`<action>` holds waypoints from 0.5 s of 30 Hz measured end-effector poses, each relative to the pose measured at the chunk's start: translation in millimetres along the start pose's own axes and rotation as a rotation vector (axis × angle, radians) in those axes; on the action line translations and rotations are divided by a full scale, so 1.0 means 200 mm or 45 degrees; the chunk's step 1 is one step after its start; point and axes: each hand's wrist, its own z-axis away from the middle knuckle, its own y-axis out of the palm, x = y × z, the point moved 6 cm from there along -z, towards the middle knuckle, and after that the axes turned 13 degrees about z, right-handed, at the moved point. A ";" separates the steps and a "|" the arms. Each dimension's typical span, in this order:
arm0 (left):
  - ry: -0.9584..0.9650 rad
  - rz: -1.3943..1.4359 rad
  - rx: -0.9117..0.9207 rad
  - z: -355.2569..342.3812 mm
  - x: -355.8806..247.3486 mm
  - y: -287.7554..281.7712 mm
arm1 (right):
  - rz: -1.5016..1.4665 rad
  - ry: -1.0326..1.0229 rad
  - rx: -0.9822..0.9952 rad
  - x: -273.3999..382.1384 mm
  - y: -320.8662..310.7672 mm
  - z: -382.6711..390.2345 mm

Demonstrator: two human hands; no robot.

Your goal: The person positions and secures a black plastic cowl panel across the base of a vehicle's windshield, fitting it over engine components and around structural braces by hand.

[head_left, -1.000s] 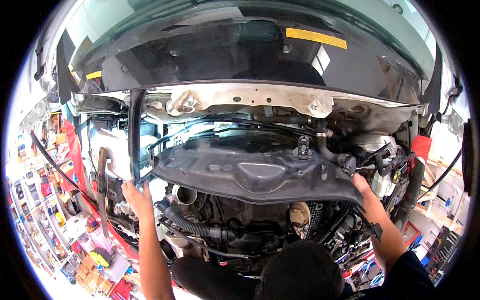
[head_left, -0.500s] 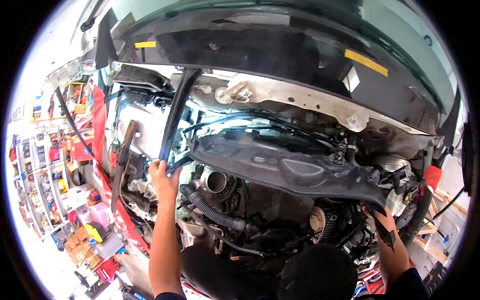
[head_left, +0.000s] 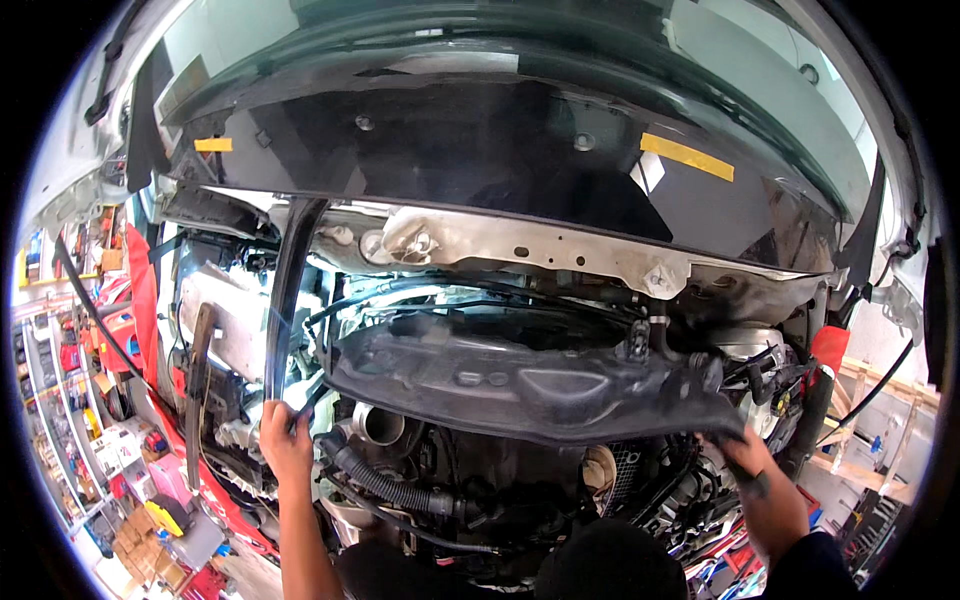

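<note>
A long, moulded black plastic panel lies across the engine bay below the windscreen base. Near its right end, my right hand is closed on the edge, with the fingers partly hidden behind it. My left hand is closed around the lower end of a black strip that slopes down from the windscreen base. The panel's narrow left tip comes close to my left thumb; I cannot tell whether they touch. Just below the panel are an open metal pipe mouth and a ribbed black hose.
Above, a dark windscreen carries yellow tape strips. A brown bar stands left of the strip. Red covers lie along both fenders. Crowded shelves and boxes fill the left side; a wooden frame stands right.
The view has shifted, so most of the scene sits lower and further left. Both hands keep their grips. A dark flap that hung over my right forearm is now blurred and less visible.
</note>
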 end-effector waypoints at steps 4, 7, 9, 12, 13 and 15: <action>0.015 0.063 0.048 -0.05 -0.01 -0.03 | 0.379 -0.023 0.036 0.12 0.00 0.01; -0.055 0.041 0.081 -0.11 0.06 -0.03 | 0.616 -0.046 0.069 0.18 0.02 0.03; -0.127 0.014 0.105 -0.09 0.14 0.00 | 0.756 -0.068 0.080 0.18 0.04 0.06; -0.302 0.037 0.046 -0.10 0.26 0.04 | 0.830 -0.121 0.049 0.25 0.07 0.05; -0.167 -0.030 0.028 -0.12 0.25 0.02 | 0.794 -0.148 0.019 0.30 0.10 0.00; -0.131 -0.004 0.002 -0.16 0.18 0.01 | 0.731 -0.195 -0.058 0.43 0.11 -0.09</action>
